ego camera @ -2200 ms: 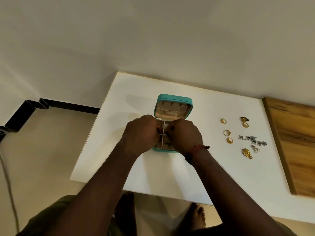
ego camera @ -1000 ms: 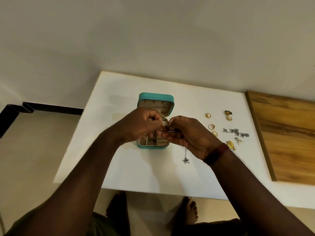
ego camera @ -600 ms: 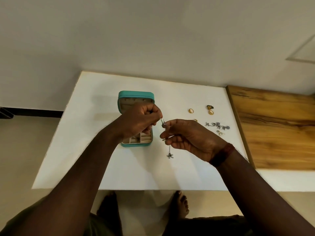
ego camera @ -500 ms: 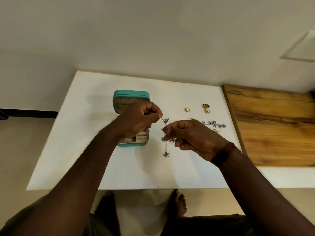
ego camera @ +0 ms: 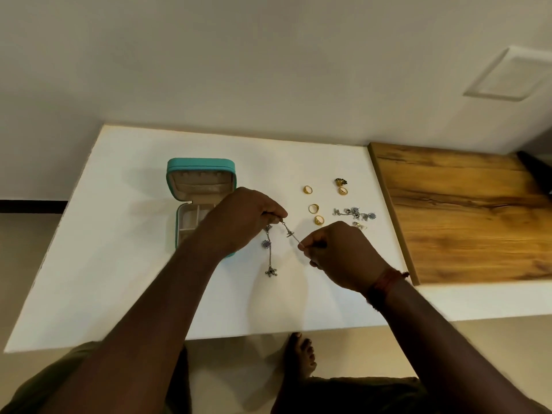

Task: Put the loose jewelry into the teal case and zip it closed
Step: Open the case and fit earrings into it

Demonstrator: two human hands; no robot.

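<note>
We seem to be in a home, in a plain room with bare cream walls (ego camera: 268, 61) and a tiled floor edged by a dark skirting strip (ego camera: 30, 206). A white table (ego camera: 119, 279) stands against the wall beside a wooden top (ego camera: 466, 216). A bare foot (ego camera: 300, 355) rests on the floor beneath.

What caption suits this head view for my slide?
Both hands, left hand and right hand, stretch a silver charm chain beside the open teal case.
</note>
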